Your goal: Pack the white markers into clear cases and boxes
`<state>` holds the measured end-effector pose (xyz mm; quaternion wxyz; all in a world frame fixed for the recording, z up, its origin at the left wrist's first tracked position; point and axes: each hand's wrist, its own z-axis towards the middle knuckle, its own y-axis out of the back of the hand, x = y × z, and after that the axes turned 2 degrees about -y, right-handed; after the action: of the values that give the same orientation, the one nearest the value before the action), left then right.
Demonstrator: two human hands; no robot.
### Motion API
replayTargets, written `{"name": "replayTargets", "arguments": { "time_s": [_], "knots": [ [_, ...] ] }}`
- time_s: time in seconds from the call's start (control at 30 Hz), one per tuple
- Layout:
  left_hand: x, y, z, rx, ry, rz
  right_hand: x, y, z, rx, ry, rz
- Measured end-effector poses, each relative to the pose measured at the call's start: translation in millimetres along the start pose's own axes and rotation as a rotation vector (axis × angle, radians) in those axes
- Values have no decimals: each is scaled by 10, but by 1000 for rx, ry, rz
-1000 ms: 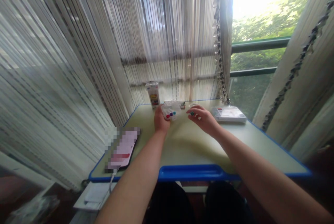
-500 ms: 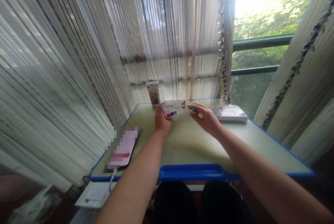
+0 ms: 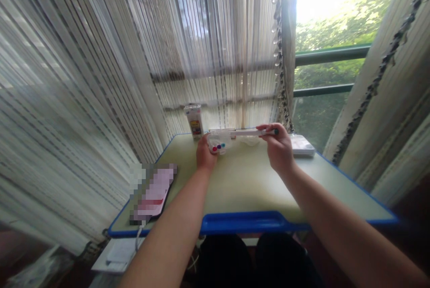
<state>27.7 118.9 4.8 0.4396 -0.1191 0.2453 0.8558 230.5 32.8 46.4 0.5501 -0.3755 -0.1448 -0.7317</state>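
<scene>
My left hand is closed around a clear plastic case above the far part of the desk. Red, purple and teal round pen ends show at the near side of the case. In my right hand, a white marker pen with a dark green end lies almost level, pinched by the fingers. Its other end points left and reaches the case's right edge; whether it touches the case I cannot tell. A clear plastic piece lies on the desk between my hands.
An upright white box stands at the back left of the desk. A flat white case lies behind my right hand. Front left is a phone with a cable. A blue tray edge runs along the front.
My right hand has moved right and slightly up, away from the clear case. The white marker's length now shows between the hands. My left hand still holds the case.
</scene>
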Motion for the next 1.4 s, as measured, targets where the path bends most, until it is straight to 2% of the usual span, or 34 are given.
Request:
{"name": "replayTargets", "arguments": {
  "time_s": [0.1,0.2,0.3,0.4,0.5,0.6,0.77,0.97,1.2,1.4],
  "knots": [
    [-18,2,4,2,7,-14,20,11,18,32,-53,47],
    [-28,5,-8,-2,26,-8,71,-12,-34,126,-28,71],
    [-24,7,-18,5,16,2,120,-52,-113,224,72,-37],
    [-25,5,-20,28,-18,16,130,-98,-177,354,230,-217],
    [-51,2,-21,62,-35,13,77,-148,-226,492,365,-354],
    [-88,-2,-27,89,-59,-4,-22,-194,-263,574,425,-440],
    [-131,-9,-39,116,-130,-27,-158,-217,-265,547,383,-506],
    [-159,3,-31,80,-102,-48,-172,-202,-239,483,353,-522],
    [-157,-12,-16,71,-80,-39,-167,-186,-225,460,380,-487],
    [-210,-68,-62,165,-77,-90,-289,-172,-210,451,419,-543]
  ]
}}
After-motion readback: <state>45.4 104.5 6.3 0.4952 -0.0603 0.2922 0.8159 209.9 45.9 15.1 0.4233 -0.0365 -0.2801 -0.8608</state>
